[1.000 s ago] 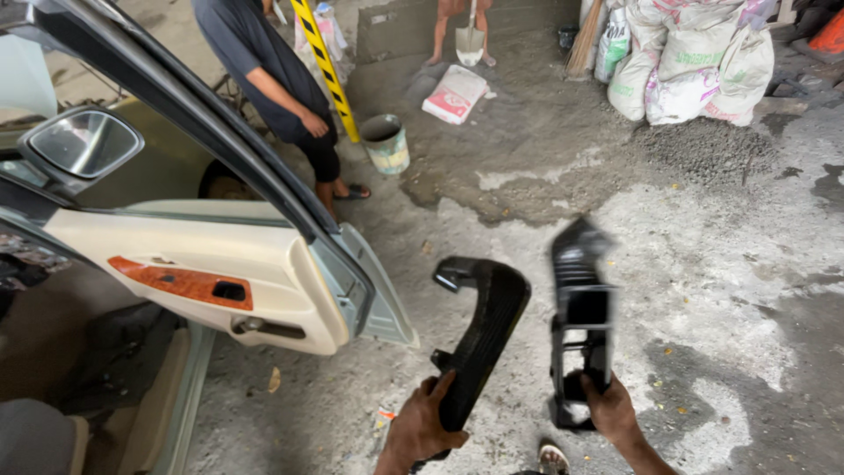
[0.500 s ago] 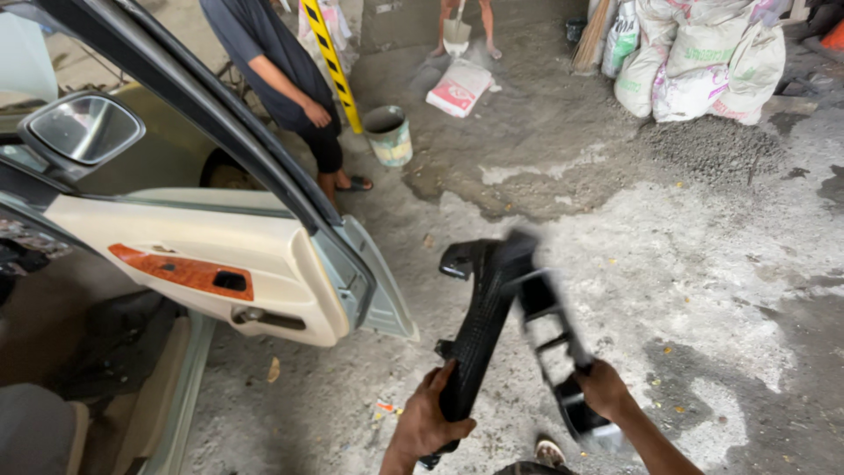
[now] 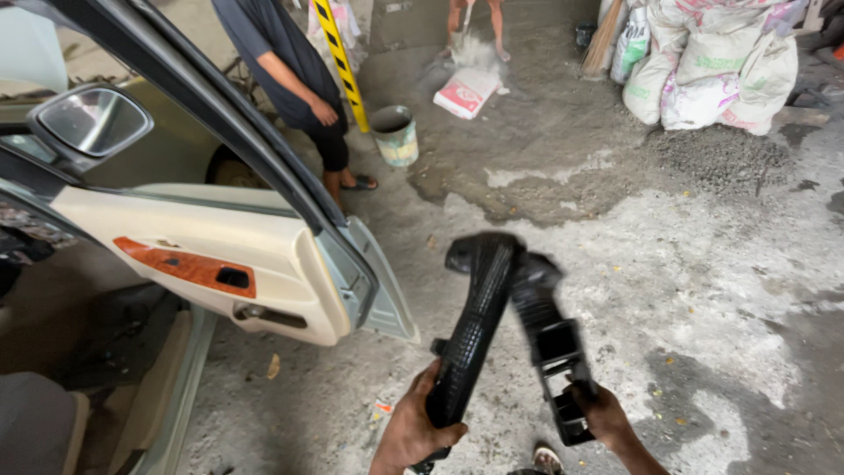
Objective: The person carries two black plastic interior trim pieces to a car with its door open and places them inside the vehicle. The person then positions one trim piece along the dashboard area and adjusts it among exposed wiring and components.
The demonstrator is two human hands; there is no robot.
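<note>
At the far left, an open car door [image 3: 220,264] with a cream inner panel and a wood-look armrest is seen swung out over the concrete floor [image 3: 703,290], its side mirror [image 3: 92,121] above. Behind it, a person in dark clothes [image 3: 290,62] is standing beside a small bucket [image 3: 396,136]. Lower down, near the middle, a curved black textured trim piece [image 3: 475,325] is gripped at its lower end by the left hand [image 3: 418,431], fingers [image 3: 440,433] clenched around it, so that it stands upright. Touching it at the top, a black slotted bracket [image 3: 549,352] is held by the right hand [image 3: 607,418], fingers wrapped around its lower end, apparently so both parts can be compared. At the far right, filled sacks [image 3: 712,62] are piled.
</note>
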